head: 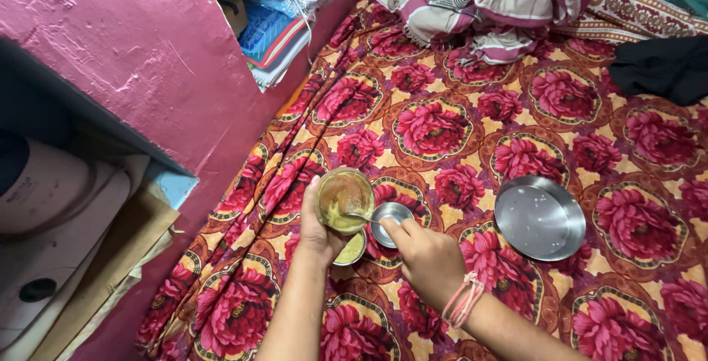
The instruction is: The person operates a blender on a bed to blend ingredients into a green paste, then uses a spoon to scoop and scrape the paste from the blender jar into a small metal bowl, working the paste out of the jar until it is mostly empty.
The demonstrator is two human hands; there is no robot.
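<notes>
You are scraping paste out of a jar with a spoon, over a bed.

The bed [457,132] is carrying everything: its sheet is showing big red flowers, and a striped blanket [487,3] is lying bunched at the far edge. A steel plate [540,218] is sitting empty toward the right side. Near the left edge, your left hand [316,230] is gripping the tilted jar [344,199], which is showing only a smear of yellow-green paste. Your right hand [426,256] is pinching the spoon [366,217], its tip inside the jar. Under them, one bowl [352,249] is holding paste already and the other bowl [391,222] is looking bare; the jar is looking nearly emptied.
</notes>
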